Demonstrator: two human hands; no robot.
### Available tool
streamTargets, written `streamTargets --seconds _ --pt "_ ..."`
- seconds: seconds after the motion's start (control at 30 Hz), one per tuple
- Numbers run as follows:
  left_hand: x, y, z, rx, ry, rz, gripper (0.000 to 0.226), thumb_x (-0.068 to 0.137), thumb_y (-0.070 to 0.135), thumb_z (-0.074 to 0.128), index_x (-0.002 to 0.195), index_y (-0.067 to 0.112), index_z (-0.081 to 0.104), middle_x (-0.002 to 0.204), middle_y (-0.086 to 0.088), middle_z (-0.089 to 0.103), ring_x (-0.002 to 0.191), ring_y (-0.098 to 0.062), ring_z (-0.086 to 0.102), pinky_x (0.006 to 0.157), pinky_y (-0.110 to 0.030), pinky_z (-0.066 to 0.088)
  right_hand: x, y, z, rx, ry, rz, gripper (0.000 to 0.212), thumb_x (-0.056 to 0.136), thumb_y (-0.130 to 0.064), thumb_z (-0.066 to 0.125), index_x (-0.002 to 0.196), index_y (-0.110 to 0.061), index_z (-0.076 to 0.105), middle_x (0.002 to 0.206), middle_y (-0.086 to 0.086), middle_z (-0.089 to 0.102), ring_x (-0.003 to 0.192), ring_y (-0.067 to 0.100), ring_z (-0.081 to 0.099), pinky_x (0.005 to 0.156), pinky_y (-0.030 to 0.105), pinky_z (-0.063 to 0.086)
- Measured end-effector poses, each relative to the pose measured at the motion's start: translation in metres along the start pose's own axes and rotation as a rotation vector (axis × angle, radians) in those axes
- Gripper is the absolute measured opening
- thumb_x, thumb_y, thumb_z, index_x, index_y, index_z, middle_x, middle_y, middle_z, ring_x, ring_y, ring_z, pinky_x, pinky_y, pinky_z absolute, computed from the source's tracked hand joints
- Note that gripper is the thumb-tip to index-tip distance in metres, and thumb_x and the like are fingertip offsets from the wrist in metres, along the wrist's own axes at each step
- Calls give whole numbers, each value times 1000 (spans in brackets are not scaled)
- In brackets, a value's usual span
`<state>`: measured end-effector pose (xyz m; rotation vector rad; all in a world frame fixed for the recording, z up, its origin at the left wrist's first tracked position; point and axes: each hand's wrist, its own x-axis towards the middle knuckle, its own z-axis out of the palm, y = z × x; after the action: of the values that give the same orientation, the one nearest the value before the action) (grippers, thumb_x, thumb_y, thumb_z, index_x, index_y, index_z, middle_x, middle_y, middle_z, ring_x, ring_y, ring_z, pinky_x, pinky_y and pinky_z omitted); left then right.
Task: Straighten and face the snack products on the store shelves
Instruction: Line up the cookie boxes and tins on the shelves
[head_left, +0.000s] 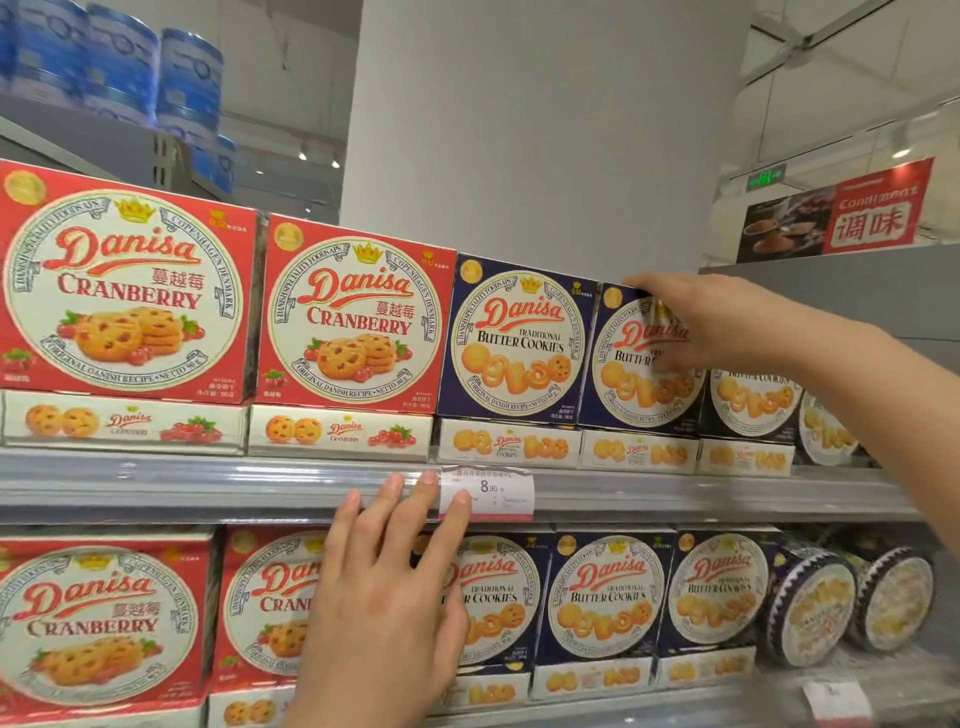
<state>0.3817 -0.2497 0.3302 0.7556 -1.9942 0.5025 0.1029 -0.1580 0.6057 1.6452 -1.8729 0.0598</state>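
Observation:
On the upper shelf stand two red Danisa cranberry boxes (124, 291) and, to their right, navy Danisa butter cookie boxes. My right hand (696, 322) grips the top edge of the second navy butter cookie box (631, 384), fingers over its top and thumb across its front. That box is turned slightly compared with the navy box (511, 343) on its left. My left hand (384, 587) is raised with straight spread fingers, whose tips touch the shelf rail (208, 486) and the price tag (488, 491). It holds nothing.
The lower shelf carries more red and navy Danisa boxes (602, 597) and round cookie tins (810, 608) at the right. Blue tins (187, 78) sit on the top shelf. A white pillar (545, 130) rises behind; a red condiment sign (878, 208) hangs at the right.

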Motion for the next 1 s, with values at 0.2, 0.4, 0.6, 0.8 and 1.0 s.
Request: streamTargets --seconds 0.2,0.4,0.6,0.8,1.0 --pt "0 1 -2 1 -11 -12 65 82 41 52 145 21 55 147 -9 51 138 -37 44 116 -59 28 1 2 2 130 15 -20 80 85 -45 75 151 -28 32 137 0 62 114 23 64 90 36 53" --pt "0 2 -5 2 -42 -21 66 82 42 52 145 22 54 147 -9 50 138 -36 43 117 -59 28 4 1 6 176 25 3 77 87 -43 73 151 -26 34 138 1 61 115 23 63 89 35 53" --pt "0 2 -6 1 -38 -20 66 82 42 53 144 22 56 146 -9 52 137 -36 45 116 -59 29 1 3 6 185 60 19 78 87 -45 73 152 -25 34 145 2 56 121 25 60 96 44 55" --pt "3 2 -5 9 3 -14 65 78 42 53 140 22 60 141 -8 57 133 -35 47 115 -56 27 -27 5 6 -3 234 77 77 86 -48 69 151 -23 37 153 5 45 135 28 48 105 47 47" --pt "2 3 -3 -2 12 -18 63 80 41 52 139 21 62 140 -9 58 134 -36 49 115 -59 29 -95 -56 53 97 622 -108 36 92 -23 67 125 -10 65 126 7 67 116 26 63 95 47 53"
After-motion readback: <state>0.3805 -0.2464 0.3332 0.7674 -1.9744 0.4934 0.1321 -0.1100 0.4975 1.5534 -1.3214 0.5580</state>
